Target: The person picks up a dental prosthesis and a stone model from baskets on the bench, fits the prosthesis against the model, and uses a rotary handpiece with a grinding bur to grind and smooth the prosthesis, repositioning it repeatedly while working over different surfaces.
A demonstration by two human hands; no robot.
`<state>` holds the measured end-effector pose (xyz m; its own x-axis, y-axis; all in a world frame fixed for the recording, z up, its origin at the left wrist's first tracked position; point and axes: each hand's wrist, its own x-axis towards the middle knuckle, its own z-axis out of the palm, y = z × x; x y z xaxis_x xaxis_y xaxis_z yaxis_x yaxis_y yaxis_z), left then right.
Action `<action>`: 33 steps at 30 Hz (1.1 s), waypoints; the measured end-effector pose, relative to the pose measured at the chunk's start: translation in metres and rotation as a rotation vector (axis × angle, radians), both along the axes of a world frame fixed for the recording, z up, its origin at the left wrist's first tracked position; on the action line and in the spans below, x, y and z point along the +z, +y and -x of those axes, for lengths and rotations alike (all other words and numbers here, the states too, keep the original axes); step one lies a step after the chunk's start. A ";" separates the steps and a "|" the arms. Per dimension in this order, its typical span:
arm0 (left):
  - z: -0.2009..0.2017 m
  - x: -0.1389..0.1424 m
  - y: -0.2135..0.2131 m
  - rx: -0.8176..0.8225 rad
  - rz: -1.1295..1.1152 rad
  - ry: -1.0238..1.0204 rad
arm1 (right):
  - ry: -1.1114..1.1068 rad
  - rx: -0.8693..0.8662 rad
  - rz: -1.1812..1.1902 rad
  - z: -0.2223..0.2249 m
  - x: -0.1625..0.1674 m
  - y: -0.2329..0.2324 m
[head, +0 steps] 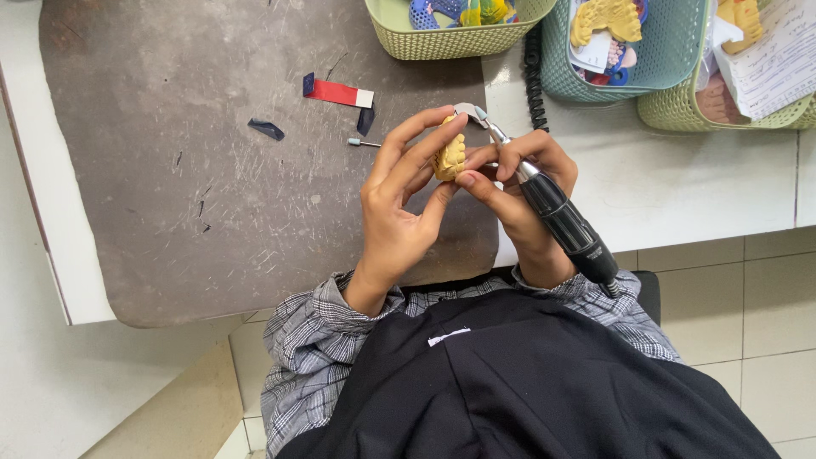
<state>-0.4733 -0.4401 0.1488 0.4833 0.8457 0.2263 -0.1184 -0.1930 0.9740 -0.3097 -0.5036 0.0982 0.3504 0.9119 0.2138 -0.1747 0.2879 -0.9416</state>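
Two hands met above the near edge of the grey mat (212, 170). Left hand (399, 208) stood palm-right, wrist bent, fingers curled and clamped on a yellow dental cast (450, 157), thumb underneath. Right hand (523, 183) gripped a black rotary handpiece (557, 212) pen-style, fingers closed around its barrel, thumb braced against the cast, tip angled up-left beside the cast's top. Green basket (450, 38) and teal basket (671, 51) sat behind, well apart.
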 end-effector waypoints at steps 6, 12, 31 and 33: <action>0.001 -0.002 -0.004 0.120 -0.158 0.167 | -0.223 -0.034 -0.031 0.005 0.000 -0.002; 0.001 -0.006 -0.004 0.107 -0.189 0.126 | -0.166 -0.034 -0.031 0.004 -0.002 -0.001; 0.005 -0.001 0.000 0.027 -0.021 0.024 | -0.036 0.018 -0.040 0.002 -0.001 0.003; 0.004 -0.003 0.001 0.056 -0.034 0.073 | -0.048 -0.011 -0.038 0.002 -0.001 0.003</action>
